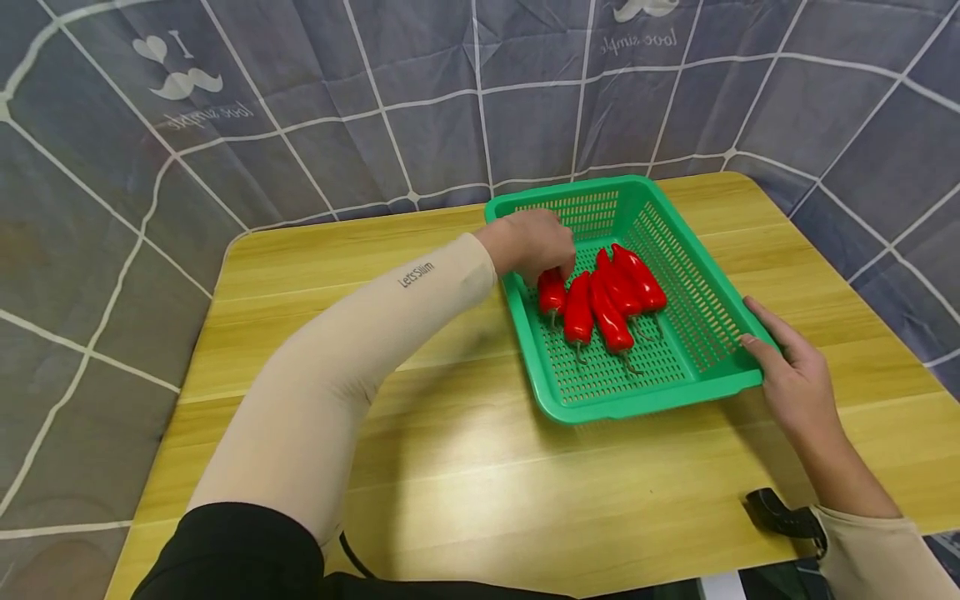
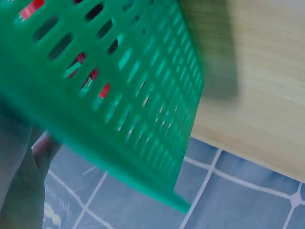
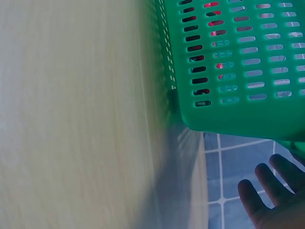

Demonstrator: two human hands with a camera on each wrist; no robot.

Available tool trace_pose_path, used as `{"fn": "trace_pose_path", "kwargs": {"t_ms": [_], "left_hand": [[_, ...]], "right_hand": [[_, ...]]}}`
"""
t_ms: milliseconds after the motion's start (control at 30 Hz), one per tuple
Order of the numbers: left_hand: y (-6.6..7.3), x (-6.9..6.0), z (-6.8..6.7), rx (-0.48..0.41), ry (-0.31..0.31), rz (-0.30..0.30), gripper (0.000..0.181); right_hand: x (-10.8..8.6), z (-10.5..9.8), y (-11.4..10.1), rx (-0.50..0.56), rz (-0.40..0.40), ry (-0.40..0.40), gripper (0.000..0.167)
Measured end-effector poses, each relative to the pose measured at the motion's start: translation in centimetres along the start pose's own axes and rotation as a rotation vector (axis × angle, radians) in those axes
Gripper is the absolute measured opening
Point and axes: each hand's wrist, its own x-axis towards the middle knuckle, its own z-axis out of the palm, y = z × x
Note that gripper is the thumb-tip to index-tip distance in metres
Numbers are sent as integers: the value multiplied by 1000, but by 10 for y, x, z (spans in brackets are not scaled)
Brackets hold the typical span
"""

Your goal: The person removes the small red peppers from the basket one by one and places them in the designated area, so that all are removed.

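Several red peppers lie side by side in a green slotted basket, stems toward the person. Over the basket's far left part, the left hand has curled fingers around the upper end of the leftmost pepper; its fingertips are partly hidden. In the left wrist view, part of that hand shows beyond the basket rim. At the basket's right rim is the right hand, thumb touching the rim. The right wrist view shows its fingers extended and spread below the basket.
The basket is on a wooden table. A black curved object lies by the right sleeve, and a dark cable runs at the front edge. Grey-blue curtains with white lines surround the far and side edges.
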Motion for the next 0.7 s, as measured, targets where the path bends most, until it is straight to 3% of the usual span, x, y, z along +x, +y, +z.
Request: {"fn": "trace_pose_path", "kwargs": {"t_ms": [400, 700], "left_hand": [[-9, -40, -24, -13, 223, -45, 33], [-24, -94, -33, -75, 435, -118, 34]], "right_hand": [[-1, 0, 0, 10, -5, -6, 48], [0, -4, -2, -22, 1, -31, 48]]}}
